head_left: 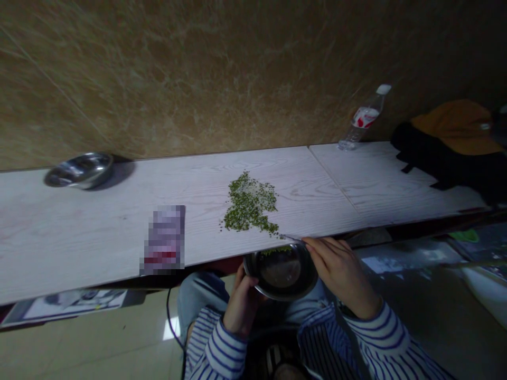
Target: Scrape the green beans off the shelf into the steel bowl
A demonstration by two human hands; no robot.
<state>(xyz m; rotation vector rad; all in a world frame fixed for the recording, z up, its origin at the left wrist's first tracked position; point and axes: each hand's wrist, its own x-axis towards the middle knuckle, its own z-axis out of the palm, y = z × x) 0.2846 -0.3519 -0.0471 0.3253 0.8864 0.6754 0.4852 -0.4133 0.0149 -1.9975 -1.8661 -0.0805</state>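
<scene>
Small green beans [247, 206] lie in a loose spread on the white wood-grain table [190, 174], with some white grains among them. My left hand [242, 301] grips the left rim of a metal bowl [283, 269], which is tilted just below the table's front edge. Some green pieces show inside the bowl near its far rim. Above the bowl's right side, my right hand [343, 269] is closed on a thin metal tool [292, 239]. Its tip reaches the near end of the bean spread; its exact kind is too small to make out.
A second metal bowl [81, 171] stands at the back left. A pixelated flat item [164, 237] lies near the front edge. To the right are a plastic bottle [362, 119] by the wall and a black and brown cloth bundle [451, 142].
</scene>
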